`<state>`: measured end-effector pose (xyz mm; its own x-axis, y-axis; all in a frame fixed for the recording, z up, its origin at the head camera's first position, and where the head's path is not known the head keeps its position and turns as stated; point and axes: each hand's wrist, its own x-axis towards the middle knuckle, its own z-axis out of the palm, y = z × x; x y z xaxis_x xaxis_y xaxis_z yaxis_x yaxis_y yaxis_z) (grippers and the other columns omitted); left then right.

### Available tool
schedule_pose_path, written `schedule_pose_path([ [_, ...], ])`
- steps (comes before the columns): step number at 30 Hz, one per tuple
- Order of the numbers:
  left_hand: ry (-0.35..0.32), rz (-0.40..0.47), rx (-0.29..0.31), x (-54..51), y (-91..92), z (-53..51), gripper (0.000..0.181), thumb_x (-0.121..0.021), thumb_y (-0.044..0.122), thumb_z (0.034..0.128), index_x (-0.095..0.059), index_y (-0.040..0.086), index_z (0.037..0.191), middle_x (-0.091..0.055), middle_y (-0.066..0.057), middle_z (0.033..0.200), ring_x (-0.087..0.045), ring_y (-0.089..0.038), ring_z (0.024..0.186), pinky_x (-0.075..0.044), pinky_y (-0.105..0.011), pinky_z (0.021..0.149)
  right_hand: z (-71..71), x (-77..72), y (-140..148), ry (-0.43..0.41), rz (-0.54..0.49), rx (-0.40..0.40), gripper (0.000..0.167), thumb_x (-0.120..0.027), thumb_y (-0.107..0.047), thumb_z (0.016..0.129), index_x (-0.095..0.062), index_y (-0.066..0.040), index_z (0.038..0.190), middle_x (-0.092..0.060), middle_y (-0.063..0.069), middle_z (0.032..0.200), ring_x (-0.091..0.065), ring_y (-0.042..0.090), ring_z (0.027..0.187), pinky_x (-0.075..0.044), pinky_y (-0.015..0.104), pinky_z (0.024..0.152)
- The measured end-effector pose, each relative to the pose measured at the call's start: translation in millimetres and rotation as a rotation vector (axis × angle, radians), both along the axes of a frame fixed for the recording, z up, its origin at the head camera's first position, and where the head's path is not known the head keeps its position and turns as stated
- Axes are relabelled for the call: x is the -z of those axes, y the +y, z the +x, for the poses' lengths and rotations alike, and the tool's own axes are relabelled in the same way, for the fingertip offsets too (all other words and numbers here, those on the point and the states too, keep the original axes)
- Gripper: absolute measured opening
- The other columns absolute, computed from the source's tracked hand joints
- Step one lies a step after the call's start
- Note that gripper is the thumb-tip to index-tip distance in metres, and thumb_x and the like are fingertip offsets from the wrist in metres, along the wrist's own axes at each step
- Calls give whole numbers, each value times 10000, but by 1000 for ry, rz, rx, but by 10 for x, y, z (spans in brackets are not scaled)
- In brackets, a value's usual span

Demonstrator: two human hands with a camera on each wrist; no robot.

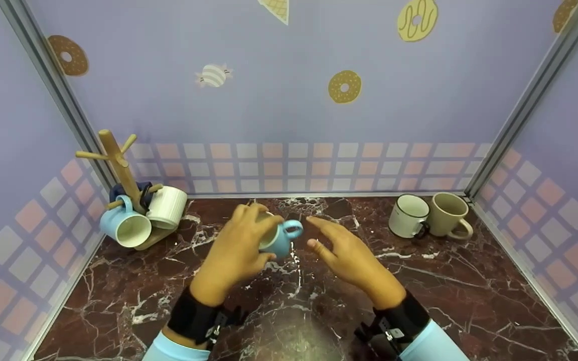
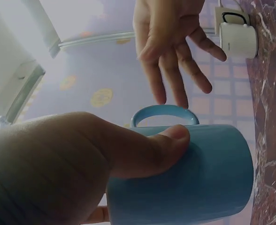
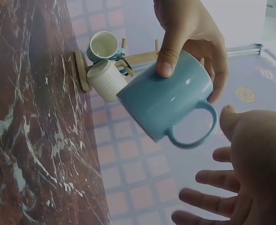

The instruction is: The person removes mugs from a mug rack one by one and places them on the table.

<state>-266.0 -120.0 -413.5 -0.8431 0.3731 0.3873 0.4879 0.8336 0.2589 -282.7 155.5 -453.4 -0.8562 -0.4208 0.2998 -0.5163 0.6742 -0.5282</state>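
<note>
A blue mug (image 1: 278,243) is held above the table by my left hand (image 1: 241,243), which grips it around the body with the thumb on the near side. Its handle (image 3: 201,133) points toward my right hand (image 1: 346,255). Those right fingers (image 3: 213,201) are spread and relaxed, a short gap away from the handle, holding nothing. In the left wrist view the mug (image 2: 189,183) lies tilted, its handle turned to the right hand. The fingers of my left hand behind the mug are partly hidden.
At the left back stands a wooden mug tree (image 1: 124,175) with another blue mug (image 1: 118,225), a white ribbed mug (image 1: 168,206) and a dark blue item (image 1: 118,190) on it. A white enamel-style mug (image 1: 404,218) and a beige mug (image 1: 444,213) stand at the back right, by the wall.
</note>
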Motion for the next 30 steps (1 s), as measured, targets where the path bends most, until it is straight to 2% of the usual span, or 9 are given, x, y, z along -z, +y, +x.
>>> schedule_pose_path([
  [2, 11, -22, 28, 20, 37, 12, 823, -1078, 224, 735, -732, 279, 1479, -642, -126, 1530, -613, -359, 1349, -642, -583, 1089, -14, 11, -10, -27, -63, -31, 590, -625, -414, 1168, -524, -190, 1705, -562, 123, 1736, -561, 407, 1587, -436, 646, 1330],
  [4, 25, -40, 55, 41, 68, 20, 824, -1074, 200, 726, -735, 274, 1473, -649, -120, 1513, -619, -354, 1337, -645, -572, 1082, -31, 24, -21, -53, -122, -77, 558, -634, -341, 1171, -544, -138, 1682, -606, 152, 1687, -657, 407, 1478, -521, 636, 1260],
  [9, 40, -72, 103, 70, 114, 44, 836, -1061, 152, 726, -728, 269, 1485, -651, -130, 1502, -616, -360, 1330, -637, -557, 1100, -50, 40, -44, -104, -204, -165, 481, -636, -278, 1169, -610, -82, 1607, -707, 122, 1532, -761, 294, 1217, -669, 473, 1052],
  [13, 57, -97, 120, 91, 121, 52, 850, -1067, 150, 720, -723, 274, 1487, -651, -123, 1506, -612, -359, 1344, -632, -550, 1117, -43, 59, -80, -150, -251, -199, 386, -632, -264, 1171, -682, -83, 1508, -738, 117, 1392, -762, 285, 1140, -673, 353, 982],
  [17, 55, -109, 145, 109, 115, 66, 857, -1068, 126, 708, -729, 276, 1481, -652, -119, 1524, -611, -345, 1342, -631, -547, 1123, -34, 84, -110, -207, -263, -195, 316, -619, -280, 1180, -725, -99, 1417, -752, 148, 1221, -743, 233, 963, -658, 274, 838],
  [20, 33, -111, 165, 118, 108, 74, 864, -1065, 100, 701, -730, 270, 1478, -644, -124, 1548, -602, -353, 1371, -611, -573, 1156, -32, 100, -118, -247, -251, -182, 281, -618, -305, 1182, -757, -114, 1333, -769, 112, 1098, -701, 186, 850, -629, 257, 750],
  [23, 17, -115, 185, 135, 105, 71, 848, -1062, 83, 693, -737, 265, 1455, -638, -122, 1563, -593, -362, 1403, -580, -602, 1196, -31, 115, -123, -281, -246, -178, 269, -627, -306, 1179, -774, -87, 1233, -765, 46, 1003, -686, 181, 802, -610, 251, 713],
  [27, 15, -121, 209, 161, 103, 62, 826, -1049, 66, 690, -748, 276, 1430, -645, -102, 1560, -596, -343, 1402, -571, -581, 1212, -37, 127, -131, -323, -252, -170, 287, -636, -301, 1177, -756, -60, 1076, -723, -14, 886, -675, 173, 741, -580, 236, 649],
  [30, 15, -119, 219, 182, 103, 52, 840, -1036, 57, 694, -742, 278, 1450, -647, -92, 1563, -596, -327, 1397, -580, -558, 1204, -41, 125, -140, -353, -263, -149, 300, -641, -301, 1174, -734, -96, 974, -706, -29, 814, -667, 170, 688, -567, 231, 606],
])
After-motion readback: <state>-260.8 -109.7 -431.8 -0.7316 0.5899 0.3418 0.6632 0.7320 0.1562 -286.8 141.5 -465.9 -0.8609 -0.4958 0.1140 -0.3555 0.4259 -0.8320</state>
